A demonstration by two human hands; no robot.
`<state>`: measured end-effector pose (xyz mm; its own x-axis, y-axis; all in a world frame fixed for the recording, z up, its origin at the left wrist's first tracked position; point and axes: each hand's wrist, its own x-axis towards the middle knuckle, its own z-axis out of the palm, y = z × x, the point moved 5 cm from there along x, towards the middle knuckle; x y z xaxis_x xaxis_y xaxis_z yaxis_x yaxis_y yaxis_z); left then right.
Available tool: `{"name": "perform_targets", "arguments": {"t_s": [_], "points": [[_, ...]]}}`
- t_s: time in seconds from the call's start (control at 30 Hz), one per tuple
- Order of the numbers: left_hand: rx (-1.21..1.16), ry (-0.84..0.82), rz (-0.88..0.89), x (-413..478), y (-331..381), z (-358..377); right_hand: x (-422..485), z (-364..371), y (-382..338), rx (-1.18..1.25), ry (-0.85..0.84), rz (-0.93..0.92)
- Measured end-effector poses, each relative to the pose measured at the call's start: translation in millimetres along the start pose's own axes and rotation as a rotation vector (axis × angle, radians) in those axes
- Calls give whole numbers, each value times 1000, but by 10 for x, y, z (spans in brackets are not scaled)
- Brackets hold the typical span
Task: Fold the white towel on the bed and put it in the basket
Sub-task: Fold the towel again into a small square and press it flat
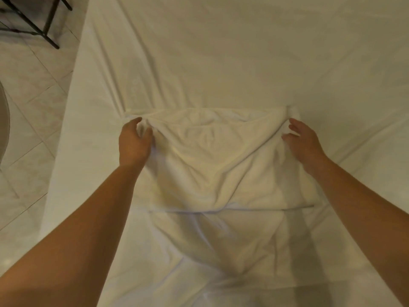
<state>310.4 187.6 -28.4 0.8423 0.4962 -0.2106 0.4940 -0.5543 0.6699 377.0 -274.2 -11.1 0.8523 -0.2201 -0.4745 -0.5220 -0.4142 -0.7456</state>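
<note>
Two bare hands are stretched forward over a white towel [212, 160] that is spread on the bed [243, 52]. The towel is seen doubled over, its upper layer ending in a straight edge nearer the person, with a further layer of it lying rumpled below that edge. The left hand [134, 144] is placed at the towel's far left corner, where the fingers [137, 122] are curled into bunched cloth and the thumb is pressed against it, so the corner is gripped. The right hand [303, 140] is set at the far right corner; its fingers [295, 124] are loosely spread and laid on or just above the cloth, and a firm hold cannot be made out there. The far edge of the towel is drawn between the two hands, sagging slightly in the middle. Creases are seen running across the bed sheet from the left corner. Pale floor tiles [28, 120] are visible at the left, and the dark legs of a metal frame [42, 25] are seen at the upper left. A basket cannot be identified with certainty in the view.
</note>
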Motion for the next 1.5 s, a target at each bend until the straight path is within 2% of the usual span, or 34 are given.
{"name": "perform_targets", "arguments": {"t_s": [0.1, 0.23, 0.3, 0.77, 1.13, 1.5], "points": [[124, -62, 46, -87, 19, 79, -119, 9, 108, -37, -17, -1], [192, -104, 35, -103, 31, 116, -230, -50, 197, -72, -34, -1], [228, -108, 83, -136, 133, 147, -277, -100, 239, -98, -33, -11], [312, -212, 224, -536, 822, 737, -659, -519, 706, -151, -54, 1], [415, -383, 395, -896, 1758, 1743, -781, -896, 1295, -119, -22, 128], [601, -414, 627, -1068, 2846, 2823, -753, -1018, 1737, -53, -53, 192]]}}
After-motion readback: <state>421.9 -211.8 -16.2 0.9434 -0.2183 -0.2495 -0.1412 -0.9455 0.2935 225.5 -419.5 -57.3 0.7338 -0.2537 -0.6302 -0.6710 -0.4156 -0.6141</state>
